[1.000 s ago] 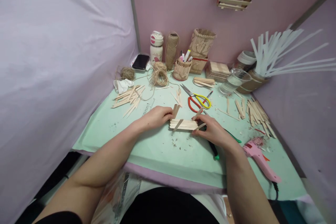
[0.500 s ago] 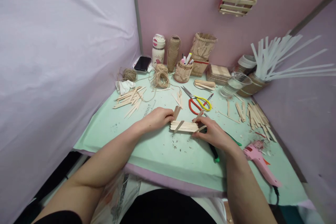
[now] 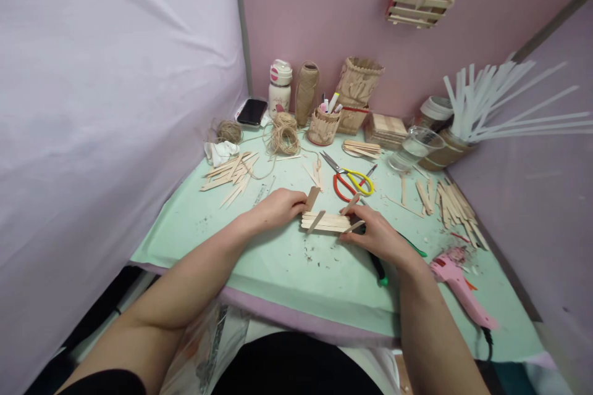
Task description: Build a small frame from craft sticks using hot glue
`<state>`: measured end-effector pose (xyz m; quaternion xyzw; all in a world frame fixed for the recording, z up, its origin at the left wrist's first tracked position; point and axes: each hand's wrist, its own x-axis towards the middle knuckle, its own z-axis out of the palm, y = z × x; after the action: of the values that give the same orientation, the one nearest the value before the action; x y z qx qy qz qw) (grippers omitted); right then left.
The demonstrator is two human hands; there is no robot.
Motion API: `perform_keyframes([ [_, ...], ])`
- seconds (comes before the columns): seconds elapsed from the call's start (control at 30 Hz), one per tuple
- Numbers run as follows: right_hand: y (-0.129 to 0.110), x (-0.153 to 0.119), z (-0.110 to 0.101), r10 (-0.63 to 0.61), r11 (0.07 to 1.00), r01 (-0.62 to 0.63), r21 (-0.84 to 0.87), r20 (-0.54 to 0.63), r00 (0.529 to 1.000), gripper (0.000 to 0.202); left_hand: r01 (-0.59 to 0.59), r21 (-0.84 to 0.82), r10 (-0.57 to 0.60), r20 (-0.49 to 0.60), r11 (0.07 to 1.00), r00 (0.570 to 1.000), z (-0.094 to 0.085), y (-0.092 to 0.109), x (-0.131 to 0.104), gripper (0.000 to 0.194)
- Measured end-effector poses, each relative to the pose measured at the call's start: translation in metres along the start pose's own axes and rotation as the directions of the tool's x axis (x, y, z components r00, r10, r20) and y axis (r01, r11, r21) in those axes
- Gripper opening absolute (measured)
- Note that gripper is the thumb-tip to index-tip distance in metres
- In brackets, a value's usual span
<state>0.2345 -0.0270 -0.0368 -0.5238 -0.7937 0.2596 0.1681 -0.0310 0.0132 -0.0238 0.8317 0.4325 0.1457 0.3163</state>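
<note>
A small panel of wooden sticks (image 3: 330, 222) lies low over the green tabletop, with short slanted sticks across it and at its ends. My left hand (image 3: 280, 207) is closed at its upper left corner, fingers pinching an upright wooden stick (image 3: 313, 197). My right hand (image 3: 370, 231) grips the panel's right end between thumb and fingers. Just behind the hands lie scissors (image 3: 345, 176) with one red and one yellow handle. A tool with dark and green handles (image 3: 378, 268) is partly hidden under my right hand.
On the right are a pink glue gun (image 3: 463, 290), loose sticks (image 3: 456, 210), a clear cup (image 3: 414, 149) and white glue sticks (image 3: 482, 99). Twine (image 3: 282, 136), a bottle (image 3: 280, 89) and a pen holder (image 3: 323, 126) stand behind. More sticks (image 3: 229, 174) lie left.
The upright sticks at my left fingers now line up as one piece, where two edges showed apart before. Both hands stay almost in place.
</note>
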Motion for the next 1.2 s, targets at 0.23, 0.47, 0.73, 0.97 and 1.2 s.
perform_keyframes([
  [0.23,0.002,-0.001,0.001,0.01,1.0,-0.01,0.007,0.008,1.0,0.041,0.003,0.005,-0.003,-0.004,1.0,1.0,0.0,-0.001,0.0,0.024],
  [0.47,0.003,-0.008,-0.008,0.024,0.999,-0.023,-0.035,0.003,1.0,0.052,-0.005,0.047,0.005,-0.01,0.999,1.0,0.0,-0.002,0.0,0.024],
  [0.73,-0.007,-0.031,-0.066,-0.02,0.979,-0.015,-0.202,-0.171,0.985,0.054,-0.008,0.038,0.009,-0.011,0.999,1.0,0.0,-0.001,-0.001,0.024],
  [0.97,-0.023,0.02,-0.107,-0.023,0.971,-0.037,-0.237,-0.246,0.969,0.031,0.005,0.058,-0.004,-0.007,0.998,1.0,-0.001,0.0,-0.002,0.026],
  [1.2,-0.002,-0.006,-0.113,0.205,0.898,-0.268,-0.349,-0.207,0.957,0.028,0.048,0.035,-0.049,0.026,0.998,0.998,-0.002,0.001,0.001,0.027],
])
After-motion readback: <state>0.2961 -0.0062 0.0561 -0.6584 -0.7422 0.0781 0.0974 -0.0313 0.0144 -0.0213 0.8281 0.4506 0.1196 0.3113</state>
